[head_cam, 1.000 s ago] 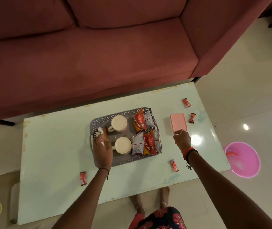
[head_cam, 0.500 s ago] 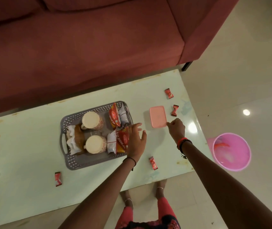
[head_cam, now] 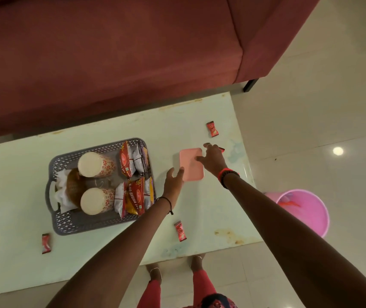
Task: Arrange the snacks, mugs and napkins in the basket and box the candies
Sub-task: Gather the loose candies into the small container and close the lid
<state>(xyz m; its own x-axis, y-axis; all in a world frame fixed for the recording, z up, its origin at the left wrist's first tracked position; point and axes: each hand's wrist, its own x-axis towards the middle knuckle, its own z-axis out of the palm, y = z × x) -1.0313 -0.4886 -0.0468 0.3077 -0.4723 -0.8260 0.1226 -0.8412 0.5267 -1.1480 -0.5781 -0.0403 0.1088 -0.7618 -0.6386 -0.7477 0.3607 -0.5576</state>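
A grey perforated basket (head_cam: 93,227) on the pale table holds two cream mugs (head_cam: 93,164) (head_cam: 94,201), white napkins (head_cam: 63,192) at its left end and red snack packets (head_cam: 133,161) (head_cam: 135,196) at its right end. To the right of the basket lies a shut pink box (head_cam: 191,172). My left hand (head_cam: 174,181) touches the box's near left corner, fingers apart. My right hand (head_cam: 213,158) rests spread over its far right edge and half hides one red candy (head_cam: 222,149). Loose red candies lie far right (head_cam: 212,129), near the front edge (head_cam: 180,227) and front left (head_cam: 45,243).
A maroon sofa (head_cam: 110,63) runs along the table's far side. A pink bucket (head_cam: 304,210) stands on the floor right of the table. My feet (head_cam: 175,267) are at the table's front edge.
My left hand left the basket's napkin end and crossed right to the pink box. My right hand slid from the box's near edge up over its far right edge.
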